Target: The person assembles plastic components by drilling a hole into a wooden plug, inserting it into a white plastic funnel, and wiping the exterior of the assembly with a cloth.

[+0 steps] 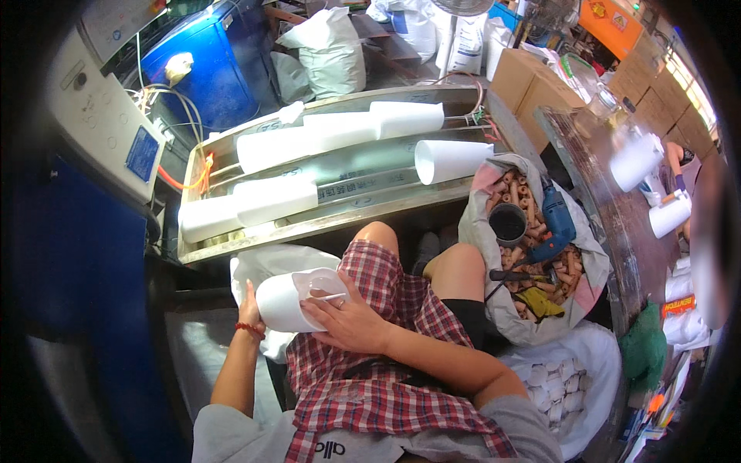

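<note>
A: What are the two hands doing?

B: They are holding a smooth, white, round cup that looks like plastic [282, 302]. It is tipped on its side above the person's lap. The bare left hand [248, 309] curls around its closed end.

A: And the other one?

B: The bare right hand [350, 322], with a ring on it, holds the open end. Its fingers are spread wide on the rim and side. A thin white piece [330, 297] shows by its fingers, but I can't tell what it is.

A: What is on the left wrist?

B: A red beaded bracelet [249, 330]. The person wears a red, white and blue checked apron [370, 397].

A: What is in front?

B: A long, low frame with pale edges [340, 216]. White cups [343, 133] lie on it in two rows.

A: What is on the right?

B: A big whitish cloth sack [480, 231] full of short brown tubes [575, 262]. A blue power drill [557, 216] and a dark round pot [507, 222] rest on the tubes.
</note>
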`<state>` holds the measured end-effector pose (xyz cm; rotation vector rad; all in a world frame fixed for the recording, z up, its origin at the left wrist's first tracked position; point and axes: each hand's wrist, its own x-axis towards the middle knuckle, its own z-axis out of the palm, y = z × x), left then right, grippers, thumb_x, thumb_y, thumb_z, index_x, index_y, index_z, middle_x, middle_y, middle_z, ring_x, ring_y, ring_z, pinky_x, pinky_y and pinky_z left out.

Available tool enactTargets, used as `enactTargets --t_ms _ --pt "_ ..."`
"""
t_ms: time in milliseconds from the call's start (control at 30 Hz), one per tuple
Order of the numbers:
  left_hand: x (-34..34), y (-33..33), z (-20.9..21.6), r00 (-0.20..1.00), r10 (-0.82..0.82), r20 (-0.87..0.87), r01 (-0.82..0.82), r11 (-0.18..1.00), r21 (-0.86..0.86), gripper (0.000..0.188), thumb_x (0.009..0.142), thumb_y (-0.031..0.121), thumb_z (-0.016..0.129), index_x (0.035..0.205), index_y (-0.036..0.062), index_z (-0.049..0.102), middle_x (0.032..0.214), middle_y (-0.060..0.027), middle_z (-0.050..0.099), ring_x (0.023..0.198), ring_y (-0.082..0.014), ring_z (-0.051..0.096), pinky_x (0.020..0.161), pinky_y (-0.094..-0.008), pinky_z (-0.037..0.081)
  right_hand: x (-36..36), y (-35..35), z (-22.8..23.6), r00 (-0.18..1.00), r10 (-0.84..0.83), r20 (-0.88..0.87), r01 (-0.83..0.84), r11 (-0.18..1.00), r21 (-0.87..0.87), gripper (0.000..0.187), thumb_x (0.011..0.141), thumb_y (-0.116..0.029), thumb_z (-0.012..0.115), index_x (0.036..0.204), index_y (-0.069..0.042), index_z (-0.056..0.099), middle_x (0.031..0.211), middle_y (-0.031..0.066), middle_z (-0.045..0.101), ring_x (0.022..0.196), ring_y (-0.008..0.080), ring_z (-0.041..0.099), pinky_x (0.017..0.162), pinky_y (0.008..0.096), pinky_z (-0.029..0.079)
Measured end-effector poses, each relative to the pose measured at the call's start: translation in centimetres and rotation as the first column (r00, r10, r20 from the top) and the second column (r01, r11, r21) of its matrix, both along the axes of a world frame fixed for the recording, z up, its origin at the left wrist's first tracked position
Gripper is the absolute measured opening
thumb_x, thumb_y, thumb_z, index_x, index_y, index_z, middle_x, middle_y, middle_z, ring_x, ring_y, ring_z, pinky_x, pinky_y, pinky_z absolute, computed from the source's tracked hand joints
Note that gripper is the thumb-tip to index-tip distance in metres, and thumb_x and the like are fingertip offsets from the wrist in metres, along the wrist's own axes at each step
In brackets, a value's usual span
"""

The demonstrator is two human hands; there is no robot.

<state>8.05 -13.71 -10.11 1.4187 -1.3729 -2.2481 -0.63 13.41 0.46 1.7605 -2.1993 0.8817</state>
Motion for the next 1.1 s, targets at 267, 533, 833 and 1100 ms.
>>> enactTargets --t_ms 267,533,833,1100 --pt "1.1 -0.3 -2.9 0.999 -0.043 -0.028 0.047 0.988 0.144 0.071 0.092 0.060 0.039 0.119 -0.0039 0.053 0.106 -0.0152 0.064 0.092 -0.0274 0.065 0.081 -0.0418 0.052 0.2 -0.6 -0.1 0.995 0.022 0.095 -0.028 0.998 0.054 0.063 0.077 -0.033 0.070 0.132 -0.013 0.047 0.096 0.0092 0.065 0.104 0.0227 0.060 0.108 0.0587 0.016" --pt "2.7 0.5 -2.5 0.998 0.028 -0.064 -0.014 0.980 0.201 0.072 0.091 0.063 0.036 0.123 0.0001 0.051 0.112 -0.0135 0.062 0.100 -0.0274 0.061 0.088 -0.0413 0.050 0.6 -1.0 -0.9 0.997 0.046 0.063 -0.049 0.998 0.043 0.065 0.078 -0.033 0.068 0.136 -0.015 0.043 0.117 0.0034 0.059 0.118 0.0205 0.051 0.107 0.0611 0.016" --pt "-12.1 1.6 4.3 0.882 0.058 -0.468 -0.040 0.998 0.048 0.071 0.090 0.060 0.042 0.130 0.0008 0.045 0.120 -0.0087 0.058 0.109 -0.0220 0.055 0.094 -0.0371 0.046 -4.8 4.9 2.1 0.894 -0.389 0.221 0.421 0.899 -0.124 0.058 0.081 -0.026 0.065 0.132 -0.009 0.042 0.138 0.0115 0.042 0.129 0.0283 0.039 0.108 0.0523 0.023" --pt "-30.2 9.8 6.3 0.968 0.088 -0.237 -0.173 0.913 -0.370 0.059 0.086 0.063 0.051 0.066 0.0080 0.049 0.062 -0.0006 0.045 0.058 -0.0141 0.044 0.056 -0.0291 0.043 -6.0 22.5 0.8 0.476 -0.858 0.191 0.879 0.473 -0.061 0.042 0.078 -0.010 0.065 0.117 -0.001 0.054 0.127 0.0156 0.050 0.119 0.0338 0.047 0.100 0.0420 0.035"
